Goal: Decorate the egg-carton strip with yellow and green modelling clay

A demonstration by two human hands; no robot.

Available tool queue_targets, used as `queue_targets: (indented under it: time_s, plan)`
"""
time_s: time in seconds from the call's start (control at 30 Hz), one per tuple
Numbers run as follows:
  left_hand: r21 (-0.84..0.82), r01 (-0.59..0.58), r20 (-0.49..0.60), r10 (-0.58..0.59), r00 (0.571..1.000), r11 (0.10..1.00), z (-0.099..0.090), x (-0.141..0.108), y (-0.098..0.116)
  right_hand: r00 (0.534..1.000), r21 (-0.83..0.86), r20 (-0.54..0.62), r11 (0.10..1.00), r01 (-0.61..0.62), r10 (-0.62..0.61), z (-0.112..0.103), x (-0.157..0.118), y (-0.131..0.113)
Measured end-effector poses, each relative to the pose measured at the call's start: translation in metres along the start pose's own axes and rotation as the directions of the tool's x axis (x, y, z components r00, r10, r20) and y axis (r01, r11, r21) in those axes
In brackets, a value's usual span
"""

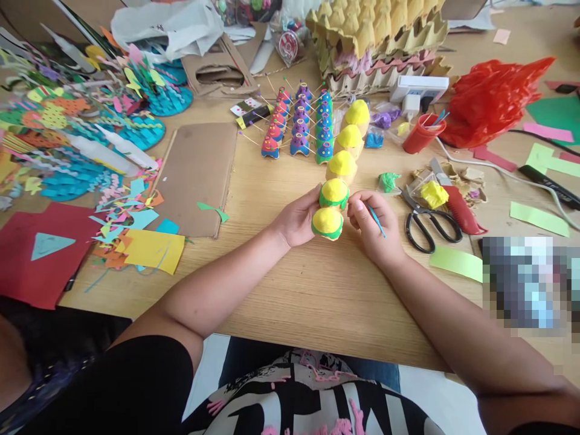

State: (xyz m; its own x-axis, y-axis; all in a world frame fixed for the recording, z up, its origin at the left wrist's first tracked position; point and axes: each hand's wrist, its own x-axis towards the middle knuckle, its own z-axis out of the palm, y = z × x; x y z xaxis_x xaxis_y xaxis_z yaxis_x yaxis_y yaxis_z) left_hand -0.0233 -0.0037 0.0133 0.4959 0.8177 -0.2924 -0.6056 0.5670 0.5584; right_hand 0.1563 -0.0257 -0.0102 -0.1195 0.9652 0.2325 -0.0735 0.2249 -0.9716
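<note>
A strip of egg-carton cups (342, 166) with yellow domed tops runs away from me. Green clay rims the two nearest cups. My left hand (301, 219) grips the near end of the strip from the left side. On the right, my right hand (374, 226) has its fingers closed around a thin blue tool (377, 221), and its fingertips touch the green edge of the second cup. Green clay (388, 182) in a wrapper lies to the right of the strip. Beyond my left hand stand three finished-looking caterpillars, red (276, 124), purple (300, 121) and green (324, 127).
Black scissors (430, 220), yellow clay (434, 194) and a red-handled knife (462, 208) lie to the right. Further back are a red cup (423, 134), a red bag (493, 103) and stacked egg trays (376, 36). Cardboard (194, 175) and paper scraps (154, 248) lie left.
</note>
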Motion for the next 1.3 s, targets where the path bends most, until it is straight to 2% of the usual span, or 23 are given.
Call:
queue_targets:
  time_s: [0.1, 0.17, 0.3, 0.5, 0.63, 0.73, 0.77, 0.9, 1.0, 1.07, 1.17, 1.3]
  plan:
    - [-0.002, 0.007, -0.043, -0.007, 0.999, 1.0, 0.001, 0.0, -0.002, 0.978, 0.154, 0.166, 0.976, -0.152, 0.126, 0.001, -0.001, 0.006]
    - [0.011, 0.033, -0.059, -0.032, 0.998, 0.999, 0.002, 0.0, -0.002, 0.954, 0.217, 0.23, 0.946, -0.241, 0.191, 0.002, -0.003, 0.009]
    - [0.008, 0.028, -0.083, -0.027, 0.996, 1.0, 0.001, 0.001, -0.003, 0.951, 0.259, 0.2, 0.924, -0.282, 0.234, 0.002, -0.004, 0.011]
    - [0.035, 0.037, -0.07, -0.034, 0.997, 0.999, -0.002, 0.003, -0.005, 0.966, 0.195, 0.169, 0.954, -0.229, 0.198, -0.005, -0.004, 0.019]
    - [0.077, 0.034, 0.002, -0.034, 0.999, 0.996, -0.007, 0.004, -0.006, 0.959, 0.229, 0.18, 0.939, -0.257, 0.218, -0.006, -0.003, 0.019]
    - [0.129, 0.021, 0.098, -0.034, 0.995, 0.991, -0.013, 0.006, -0.008, 0.94, 0.338, 0.207, 0.882, -0.329, 0.271, -0.003, 0.001, 0.012]
    - [0.123, 0.029, 0.099, -0.041, 0.994, 0.992, -0.015, 0.007, -0.008, 0.935, 0.372, 0.227, 0.862, -0.343, 0.273, -0.002, 0.002, 0.009]
    - [0.057, -0.019, 0.004, 0.019, 1.0, 0.998, -0.017, 0.01, -0.01, 0.916, 0.42, 0.254, 0.818, -0.394, 0.311, 0.002, 0.005, 0.002]
    - [0.069, 0.003, -0.007, -0.003, 1.0, 0.998, -0.015, 0.011, -0.011, 0.906, 0.417, 0.209, 0.805, -0.423, 0.367, 0.003, 0.004, 0.004]
    - [0.074, -0.009, -0.028, 0.012, 1.0, 0.997, -0.014, 0.012, -0.011, 0.912, 0.425, 0.197, 0.807, -0.41, 0.359, 0.002, 0.004, 0.007]
    - [0.081, -0.028, -0.019, 0.03, 0.999, 0.996, -0.015, 0.013, -0.011, 0.92, 0.44, 0.228, 0.81, -0.388, 0.318, 0.0, 0.006, 0.01]
    - [0.035, -0.008, -0.024, 0.009, 1.0, 0.999, -0.018, 0.016, -0.012, 0.909, 0.469, 0.241, 0.779, -0.415, 0.339, -0.002, 0.011, 0.012]
